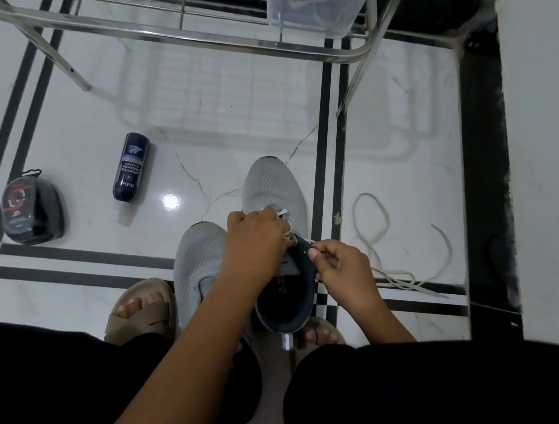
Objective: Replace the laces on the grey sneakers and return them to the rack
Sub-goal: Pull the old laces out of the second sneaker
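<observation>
Two grey mesh sneakers stand side by side on the white tiled floor, toes pointing away from me. The right sneaker (271,186) has a dark lining and a white lace partly threaded through its eyelets. My left hand (255,243) rests over its tongue, fingers closed on the white lace (285,226). My right hand (340,269) pinches the dark collar edge at the eyelets on the shoe's right side. The left sneaker (197,257) shows no lace and is partly hidden by my left forearm. A loose white lace (377,234) lies coiled on the floor to the right.
A steel shoe rack (193,40) stands ahead with a clear plastic box (310,4) on it. A dark blue cleaner bottle (131,167) lies at the left, a black shoe-polish case (31,211) further left. My sandalled feet (139,309) flank the sneakers. A wall is at the right.
</observation>
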The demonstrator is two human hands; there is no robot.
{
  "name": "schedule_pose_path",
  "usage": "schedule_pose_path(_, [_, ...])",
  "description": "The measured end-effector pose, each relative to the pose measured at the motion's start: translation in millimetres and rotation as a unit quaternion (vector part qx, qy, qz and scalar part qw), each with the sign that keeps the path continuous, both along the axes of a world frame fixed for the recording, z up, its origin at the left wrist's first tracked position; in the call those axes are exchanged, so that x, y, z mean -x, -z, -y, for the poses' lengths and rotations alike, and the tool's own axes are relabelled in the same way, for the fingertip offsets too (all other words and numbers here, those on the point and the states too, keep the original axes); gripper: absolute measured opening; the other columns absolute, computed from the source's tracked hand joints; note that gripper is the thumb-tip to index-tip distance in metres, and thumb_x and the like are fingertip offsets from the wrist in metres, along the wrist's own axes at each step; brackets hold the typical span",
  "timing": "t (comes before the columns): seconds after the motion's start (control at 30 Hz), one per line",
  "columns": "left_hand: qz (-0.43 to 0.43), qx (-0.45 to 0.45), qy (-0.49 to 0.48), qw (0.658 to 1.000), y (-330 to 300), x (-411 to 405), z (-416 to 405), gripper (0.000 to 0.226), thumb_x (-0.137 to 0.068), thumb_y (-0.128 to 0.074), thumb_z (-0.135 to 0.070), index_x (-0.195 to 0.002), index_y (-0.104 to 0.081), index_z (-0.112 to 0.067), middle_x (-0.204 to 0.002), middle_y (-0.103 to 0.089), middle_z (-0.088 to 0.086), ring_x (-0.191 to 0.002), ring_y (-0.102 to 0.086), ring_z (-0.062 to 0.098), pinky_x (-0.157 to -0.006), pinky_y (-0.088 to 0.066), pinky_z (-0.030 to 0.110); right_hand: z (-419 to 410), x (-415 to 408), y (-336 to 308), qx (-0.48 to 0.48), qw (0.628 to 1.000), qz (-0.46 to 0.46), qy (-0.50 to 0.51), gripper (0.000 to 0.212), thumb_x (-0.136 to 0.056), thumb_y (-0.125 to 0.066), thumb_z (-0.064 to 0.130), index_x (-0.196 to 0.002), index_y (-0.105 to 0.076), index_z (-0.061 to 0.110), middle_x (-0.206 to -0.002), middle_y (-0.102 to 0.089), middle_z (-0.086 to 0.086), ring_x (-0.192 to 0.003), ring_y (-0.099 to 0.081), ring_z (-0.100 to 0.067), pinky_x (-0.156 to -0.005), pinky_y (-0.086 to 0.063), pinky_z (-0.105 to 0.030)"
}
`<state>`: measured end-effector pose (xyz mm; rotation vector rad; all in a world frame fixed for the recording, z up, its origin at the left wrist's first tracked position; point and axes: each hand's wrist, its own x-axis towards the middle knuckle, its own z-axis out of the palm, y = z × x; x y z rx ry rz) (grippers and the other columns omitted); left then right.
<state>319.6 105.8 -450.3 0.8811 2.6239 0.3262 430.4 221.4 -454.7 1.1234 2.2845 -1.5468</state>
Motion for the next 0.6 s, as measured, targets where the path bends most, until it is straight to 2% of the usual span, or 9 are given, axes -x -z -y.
schedule_pose_path(0.07, [0.077, -0.080, -0.089, 0.990, -2.1, -3.8, 0.9, 0.022, -0.095, -0.050, -0.033, -0.107, -0.065, -0.022, -0.111, -0.058, -0.002, -0.099, -0.056, 0.018, -0.087, -0.029, 0.033, -1.8, -2.0, 0.6, 0.002, 1.000, 0.004, 0.009, 0.020, -0.092, -0.062, 0.021, -0.079, -0.064, 0.035, -0.079, -0.070, 0.010, -0.082, -0.068, -0.014, -0.081, -0.057, -0.044])
schedule_pose_path(0.1, [0.149, -0.158, -0.203, 0.955, -4.2, -1.7, 4.0, 0.020, -0.096, -0.049, -0.028, -0.104, -0.064, -0.019, -0.107, -0.059, 0.000, -0.093, -0.056, 0.018, -0.081, -0.032, 0.031, -3.6, -3.6, 1.7, 0.004, 1.000, 0.005, 0.015, 0.022, -0.092, -0.062, 0.021, -0.078, -0.063, 0.038, -0.079, -0.070, 0.010, -0.083, -0.068, -0.013, -0.081, -0.057, -0.044])
schedule_pose_path(0.17, [0.300, -0.282, -0.420, 0.809, -8.5, 15.6, 14.6, 0.017, -0.098, -0.046, -0.023, -0.099, -0.060, -0.014, -0.096, -0.060, 0.002, -0.088, -0.057, 0.018, -0.075, -0.040, 0.027, -7.8, -6.2, 1.8, 0.004, 1.000, 0.008, 0.021, 0.018, -0.093, -0.062, 0.021, -0.081, -0.065, 0.034, -0.082, -0.069, 0.011, -0.085, -0.068, -0.013, -0.083, -0.057, -0.044])
schedule_pose_path(0.2, [0.339, -0.308, -0.493, 0.739, -10.3, 26.4, 22.3, 0.018, -0.098, -0.047, -0.025, -0.096, -0.061, -0.014, -0.094, -0.061, 0.002, -0.093, -0.060, 0.021, -0.077, -0.042, 0.028, -9.7, -7.2, 1.1, 0.011, 1.000, 0.010, 0.023, 0.014, -0.093, -0.061, 0.021, -0.084, -0.066, 0.031, -0.084, -0.069, 0.009, -0.086, -0.068, -0.014, -0.083, -0.057, -0.044])
schedule_pose_path(0.23, [0.364, -0.286, -0.508, 0.727, -8.7, 39.0, 28.7, 0.022, -0.098, -0.048, -0.028, -0.095, -0.064, -0.014, -0.096, -0.063, 0.002, -0.101, -0.060, 0.024, -0.080, -0.042, 0.031, -11.2, -7.8, 0.7, 0.026, 0.999, 0.011, 0.026, 0.010, -0.093, -0.061, 0.020, -0.087, -0.066, 0.027, -0.085, -0.068, 0.006, -0.085, -0.068, -0.016, -0.082, -0.058, -0.045])
schedule_pose_path(0.33, [0.348, -0.097, -0.411, 0.837, -8.4, 55.9, 36.3, 0.044, -0.096, -0.050, -0.042, -0.101, -0.072, -0.005, -0.107, -0.067, 0.010, -0.103, -0.061, 0.028, -0.090, -0.047, 0.033, -16.6, -5.4, -6.7, 0.062, 0.998, 0.028, 0.003, 0.005, -0.093, -0.062, 0.018, -0.093, -0.067, 0.017, -0.086, -0.066, 0.001, -0.081, -0.069, -0.017, -0.081, -0.059, -0.043])
schedule_pose_path(0.43, [0.169, 0.009, -0.342, 0.924, -17.8, 44.4, 32.1, 0.048, -0.088, -0.061, -0.047, -0.099, -0.069, -0.001, -0.101, -0.066, 0.013, -0.085, -0.063, 0.029, -0.064, -0.044, 0.029, -22.3, 0.0, -17.5, 0.039, 0.997, 0.046, -0.042, 0.002, -0.090, -0.066, 0.022, -0.091, -0.067, 0.022, -0.087, -0.066, 0.005, -0.084, -0.068, -0.014, -0.084, -0.057, -0.040])
schedule_pose_path(0.53, [0.029, 0.012, -0.337, 0.941, -28.8, 17.9, 25.7, 0.065, -0.079, -0.071, -0.050, -0.116, -0.046, -0.003, -0.118, -0.047, 0.012, -0.092, -0.059, 0.035, -0.067, -0.042, 0.037, -16.9, 8.2, -24.1, -0.033, 0.995, 0.019, -0.096, 0.016, -0.088, -0.068, 0.024, -0.103, -0.063, 0.024, -0.097, -0.063, 0.008, -0.088, -0.064, -0.008, -0.080, -0.055, -0.030])
schedule_pose_path(0.6, [-0.009, 0.026, -0.284, 0.958, -27.8, 4.6, 19.7, 0.065, -0.078, -0.068, -0.056, -0.118, -0.046, -0.009, -0.119, -0.045, 0.011, -0.101, -0.053, 0.032, -0.075, -0.044, 0.040, -11.0, 17.6, -22.7, -0.105, 0.983, -0.036, -0.148, 0.020, -0.088, -0.066, 0.021, -0.107, -0.065, 0.024, -0.107, -0.058, 0.006, -0.099, -0.059, -0.009, -0.085, -0.051, -0.027])
